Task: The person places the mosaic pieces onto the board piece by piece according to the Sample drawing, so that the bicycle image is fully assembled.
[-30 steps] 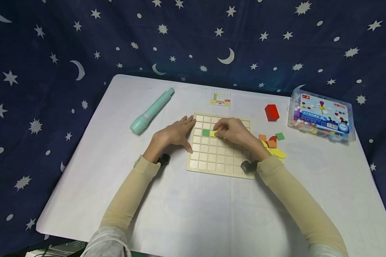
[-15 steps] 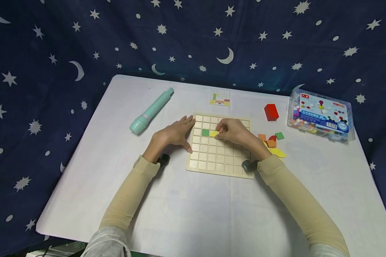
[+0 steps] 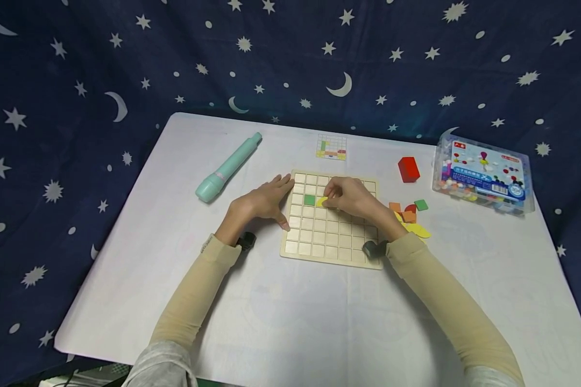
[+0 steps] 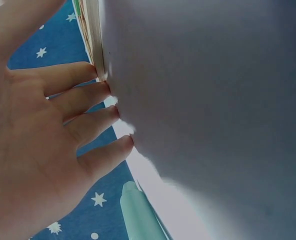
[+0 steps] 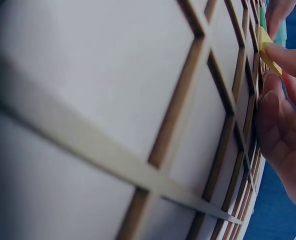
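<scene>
The wooden grid board [image 3: 318, 236] lies on the table, with a green square [image 3: 309, 200] in one of its cells. Right beside that square is a yellow piece [image 3: 321, 201], pinched at its edge by my right hand [image 3: 352, 198]. In the right wrist view thumb and fingers are on the yellow piece [image 5: 269, 51], which looks tilted over the grid. My left hand [image 3: 263, 202] rests spread at the board's left edge; in the left wrist view the fingers of this hand [image 4: 43, 145] are straight, their tips near the board's side [image 4: 94, 40].
Right of the board lie orange squares [image 3: 409, 216], yellow pieces [image 3: 418, 230], a green piece [image 3: 421, 205] and a red piece. Farther back are a red block [image 3: 409, 170], a plastic box [image 3: 484, 174] and a pattern card [image 3: 331, 147]. A teal flashlight [image 3: 228, 167] lies at the back left.
The yellow piece and my right hand have shifted only slightly over the same spot beside the green square. My left hand has stayed at the board's edge.
</scene>
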`<state>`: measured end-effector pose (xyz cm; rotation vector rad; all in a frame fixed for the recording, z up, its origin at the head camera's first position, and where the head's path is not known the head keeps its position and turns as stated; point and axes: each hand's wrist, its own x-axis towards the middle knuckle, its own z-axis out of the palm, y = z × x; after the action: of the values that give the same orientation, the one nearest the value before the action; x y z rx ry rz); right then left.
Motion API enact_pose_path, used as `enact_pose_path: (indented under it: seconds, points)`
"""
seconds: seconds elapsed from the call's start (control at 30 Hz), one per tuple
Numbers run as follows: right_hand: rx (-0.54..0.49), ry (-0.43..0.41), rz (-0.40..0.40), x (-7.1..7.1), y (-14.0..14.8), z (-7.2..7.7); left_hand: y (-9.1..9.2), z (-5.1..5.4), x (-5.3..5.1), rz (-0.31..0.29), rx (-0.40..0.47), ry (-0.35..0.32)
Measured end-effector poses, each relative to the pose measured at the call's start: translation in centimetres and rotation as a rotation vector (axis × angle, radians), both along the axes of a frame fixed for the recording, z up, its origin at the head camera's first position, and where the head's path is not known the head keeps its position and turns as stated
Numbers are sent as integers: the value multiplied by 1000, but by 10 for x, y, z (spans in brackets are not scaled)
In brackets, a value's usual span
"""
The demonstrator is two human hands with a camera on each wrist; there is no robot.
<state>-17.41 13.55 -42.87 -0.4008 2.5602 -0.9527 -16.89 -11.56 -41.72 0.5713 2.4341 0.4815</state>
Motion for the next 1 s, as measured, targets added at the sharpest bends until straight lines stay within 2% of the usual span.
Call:
enact_pose_path:
  seconds: [0.4,0.73,1.0]
  points:
    - [-22,9,-8,0,-3,1,1,1,0,-5,-7,2]
    - [-71,-33,-86,1,4,5,0,1,1,-10,-5,3]
    - [-51,11,-45,-1,5,5,0,2,1,-12,0,-4]
